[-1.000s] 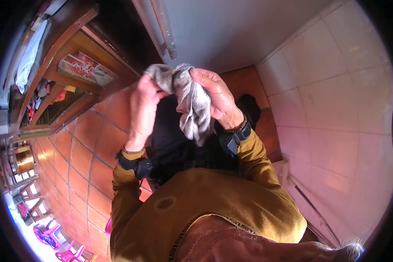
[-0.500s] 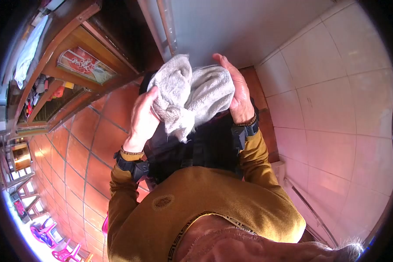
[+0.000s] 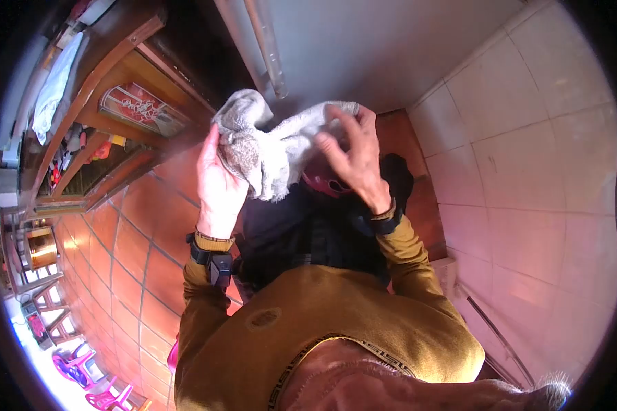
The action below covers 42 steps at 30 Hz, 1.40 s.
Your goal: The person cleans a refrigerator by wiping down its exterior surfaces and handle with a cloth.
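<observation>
A grey-white cloth (image 3: 274, 154), bunched and fuzzy like terry towelling, is held up in front of my dark-clothed lap. My left hand (image 3: 221, 179) cups its left end, with the thumb along the outer side and the palm under the folds. At the other end, my right hand (image 3: 355, 154) has hold of the cloth's upper edge. Its thumb and a forefinger stand apart in front of the fabric; the remaining fingers are partly hidden. Between the hands the cloth stretches in a loose fold. Beneath it a dark pink object (image 3: 328, 183) shows in part, its kind unclear.
A wooden cabinet (image 3: 140, 109) with a red decorated panel and cluttered shelves stands at left. A grey flat surface (image 3: 363, 55) with a metal pipe (image 3: 266, 48) lies ahead. White wall tiles (image 3: 528, 164) rise at right. Pink plastic chairs (image 3: 110, 394) stand lower left on terracotta tiles.
The cloth has shifted left and its right part is drawn out into a flatter fold. My right hand has turned from lying along its side to reaching over it, and the pink object has appeared.
</observation>
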Tool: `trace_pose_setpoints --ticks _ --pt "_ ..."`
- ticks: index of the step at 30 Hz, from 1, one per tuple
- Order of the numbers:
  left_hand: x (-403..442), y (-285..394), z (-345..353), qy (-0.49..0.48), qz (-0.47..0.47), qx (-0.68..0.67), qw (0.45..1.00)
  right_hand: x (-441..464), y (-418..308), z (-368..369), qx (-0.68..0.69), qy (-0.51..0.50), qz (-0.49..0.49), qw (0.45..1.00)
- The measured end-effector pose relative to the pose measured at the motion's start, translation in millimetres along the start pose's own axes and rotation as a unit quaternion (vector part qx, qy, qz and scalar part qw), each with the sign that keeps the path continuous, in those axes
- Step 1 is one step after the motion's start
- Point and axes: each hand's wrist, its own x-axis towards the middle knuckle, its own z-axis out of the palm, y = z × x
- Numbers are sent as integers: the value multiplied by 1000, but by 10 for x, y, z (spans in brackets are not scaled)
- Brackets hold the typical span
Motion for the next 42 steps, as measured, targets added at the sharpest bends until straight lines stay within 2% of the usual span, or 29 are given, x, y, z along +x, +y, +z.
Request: trace_pose_setpoints --ticks 2,3,6,8,10,12,14,16,18,19,22,24,26,28,30,31,35,37,39,40,41,42 --pt "15 -21 -30 -28 -10 -5 1000 -17 -95 31 -92 30 -98 990" --pt "6 -28 -30 -54 -17 -11 998 -27 -144 6 -57 32 -102 993" --pt "-20 -52 107 -47 -10 -2 999 -64 -317 -88 -65 80 -131 986" --pt "-50 -63 174 -37 5 11 999 -69 -381 -176 -85 91 -127 984" --pt "-76 -57 197 -27 15 26 999 -107 -325 -247 -102 -24 -2 994" --pt "-105 -46 199 23 50 62 997 -138 -280 -271 -143 15 -4 990" --pt "-115 -54 180 20 44 52 997 -178 -297 -311 -112 26 -43 992" --pt "-135 -100 166 21 34 41 998 -212 -433 -275 76 -43 -94 992" --pt "-125 -183 167 -5 13 57 998 -317 -515 -20 156 -92 -114 977" --pt "-138 -202 131 27 15 57 998 -382 -517 131 172 -93 -93 976" --pt "-169 -244 168 24 58 124 990 -404 -428 294 194 -78 -24 978" --pt "-198 -228 189 22 56 113 992 -376 -325 259 209 -88 21 974" --pt "-210 -180 159 38 78 159 983 -348 -239 182 226 -54 7 972" --pt "-167 -154 19 50 102 203 972 -290 -154 94 209 15 -6 978" --pt "-109 -73 -223 121 116 314 935 -195 -135 38 155 84 -48 983" --pt "-91 -112 -197 87 110 336 931 -154 -155 29 138 110 -77 981" --pt "-96 -168 -344 109 108 428 891 56 -195 134 134 175 -156 963" --pt "-75 -178 -325 91 227 652 717 192 -218 275 181 189 -118 958" --pt "65 -246 -244 92 248 592 761 325 -288 438 233 189 -52 952" --pt "165 -265 -251 91 259 557 784 378 -271 593 295 180 21 938" --pt "231 -282 -166 64 256 588 765 452 -247 712 294 172 37 939" --pt "316 -322 -112 49 261 566 780 527 -220 797 293 165 54 940"
